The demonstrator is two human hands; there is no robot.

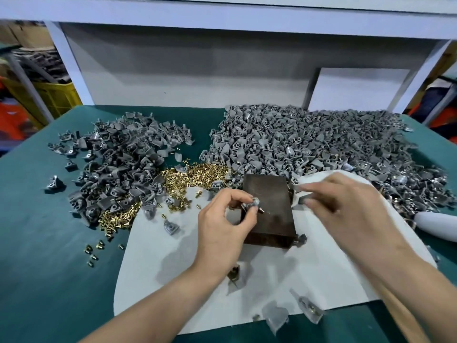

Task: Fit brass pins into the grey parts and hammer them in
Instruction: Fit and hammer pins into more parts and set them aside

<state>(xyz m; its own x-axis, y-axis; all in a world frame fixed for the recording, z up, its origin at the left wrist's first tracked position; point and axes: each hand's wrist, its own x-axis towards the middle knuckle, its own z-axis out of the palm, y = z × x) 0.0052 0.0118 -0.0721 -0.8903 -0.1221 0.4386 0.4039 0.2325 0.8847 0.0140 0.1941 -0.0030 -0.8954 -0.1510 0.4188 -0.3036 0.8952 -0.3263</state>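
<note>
Left hand [222, 220] pinches a grey part [250, 205] on the dark block [270, 211], seemingly the fitting step; right hand [346, 206] at 3 o'clock is blurred, grip unclear; next needs one of the brass pins [197, 173] from 11 o'clock.

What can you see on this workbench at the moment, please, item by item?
dark brown rectangular metal block: one, brown, on the cloth at centre
white cloth sheet: one, white, spread on the table's near side
green table top: one, teal-green, beneath everything
small brass pins: many, gold, heaped between the grey heaps
grey cast metal parts: two big heaps, grey, rear left and rear right
white rounded handle: one, white, right edge, partly cut off
yellow plastic crate: one, yellow, background left
left hand: one, pinching a single grey part on the block
right hand: one, blurred, above the block's right edge
</note>
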